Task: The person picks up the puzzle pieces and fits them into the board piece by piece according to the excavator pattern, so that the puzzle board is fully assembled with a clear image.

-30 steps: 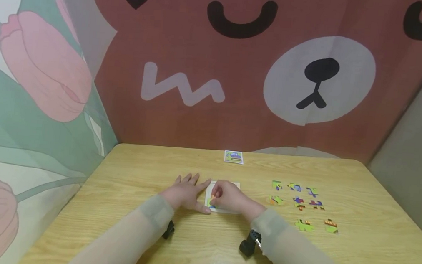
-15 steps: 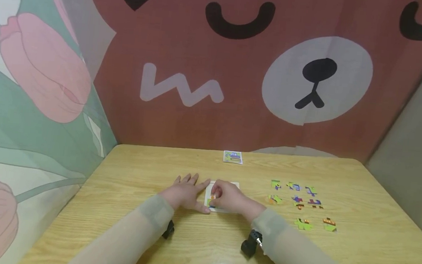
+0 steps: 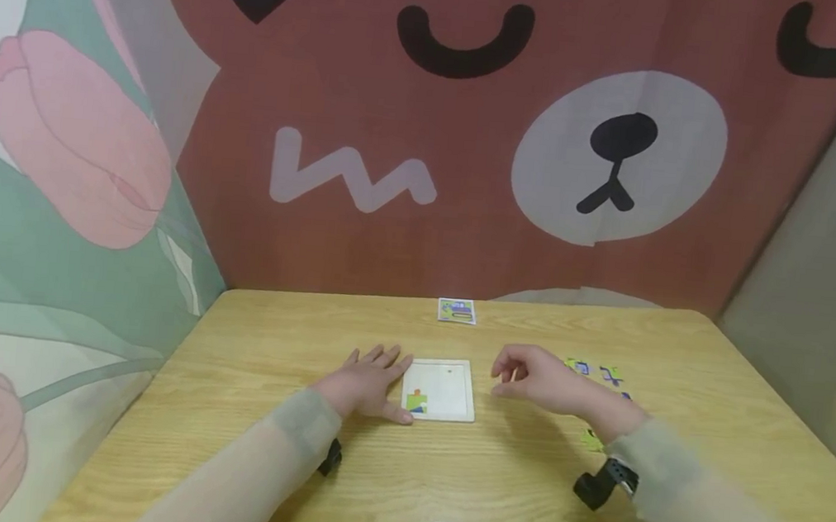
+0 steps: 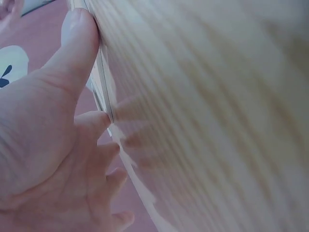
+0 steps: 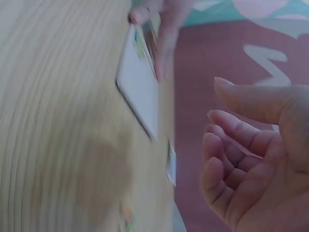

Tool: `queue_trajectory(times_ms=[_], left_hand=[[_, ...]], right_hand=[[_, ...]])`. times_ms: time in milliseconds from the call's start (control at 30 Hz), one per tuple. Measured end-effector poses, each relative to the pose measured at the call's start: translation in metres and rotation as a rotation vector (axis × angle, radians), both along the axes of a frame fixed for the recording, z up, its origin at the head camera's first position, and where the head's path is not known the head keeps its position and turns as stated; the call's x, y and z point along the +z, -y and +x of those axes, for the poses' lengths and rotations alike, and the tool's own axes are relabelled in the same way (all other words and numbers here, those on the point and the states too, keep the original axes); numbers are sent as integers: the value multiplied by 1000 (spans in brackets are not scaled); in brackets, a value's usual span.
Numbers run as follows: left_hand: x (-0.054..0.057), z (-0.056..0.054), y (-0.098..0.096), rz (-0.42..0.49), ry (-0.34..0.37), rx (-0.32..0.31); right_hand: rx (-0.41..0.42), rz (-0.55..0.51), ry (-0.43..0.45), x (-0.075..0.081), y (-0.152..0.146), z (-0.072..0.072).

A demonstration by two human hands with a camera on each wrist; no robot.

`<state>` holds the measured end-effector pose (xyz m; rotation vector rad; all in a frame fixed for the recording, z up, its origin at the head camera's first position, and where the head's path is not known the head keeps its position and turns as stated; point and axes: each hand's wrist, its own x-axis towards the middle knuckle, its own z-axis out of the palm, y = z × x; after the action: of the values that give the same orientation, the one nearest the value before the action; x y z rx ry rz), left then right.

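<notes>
A white puzzle tray (image 3: 450,390) lies flat on the table. In its near left corner sits a green puzzle piece (image 3: 416,403) with an orange tab. My left hand (image 3: 365,387) rests at the tray's left side, thumb and index finger on the edge, other fingers spread. The left wrist view shows the thumb (image 4: 79,34) against that edge. To the right of the tray, my right hand (image 3: 545,378) is raised above the table. Its fingers are loosely curled, thumb apart from them, with nothing between them in the right wrist view.
Loose puzzle pieces (image 3: 610,376) lie on the right of the table, some hidden by the right arm. A green piece (image 3: 591,440) shows below the forearm. A small picture card (image 3: 457,311) lies near the back edge, before a curtain (image 3: 345,246) with a bear pattern.
My right hand has let go of the green puzzle piece and moved right, off the tray, uncovering the piece in the corner. The left hand stays at the tray's edge.
</notes>
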<state>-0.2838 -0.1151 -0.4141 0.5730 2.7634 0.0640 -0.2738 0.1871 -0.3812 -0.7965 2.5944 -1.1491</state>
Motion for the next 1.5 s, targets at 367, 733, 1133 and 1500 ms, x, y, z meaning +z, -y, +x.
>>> queue_trajectory(times_ms=[367, 733, 1133, 1500], left_hand=[[2, 0, 0, 24, 32, 15], [-1, -1, 0, 25, 36, 13], [1, 1, -1, 47, 35, 8], [0, 0, -2, 44, 43, 15]], right_hand=[[-44, 305, -3, 5, -88, 22], [-128, 298, 38, -25, -112, 34], [-130, 230, -11, -37, -116, 34], [-142, 234, -13, -39, -114, 33]])
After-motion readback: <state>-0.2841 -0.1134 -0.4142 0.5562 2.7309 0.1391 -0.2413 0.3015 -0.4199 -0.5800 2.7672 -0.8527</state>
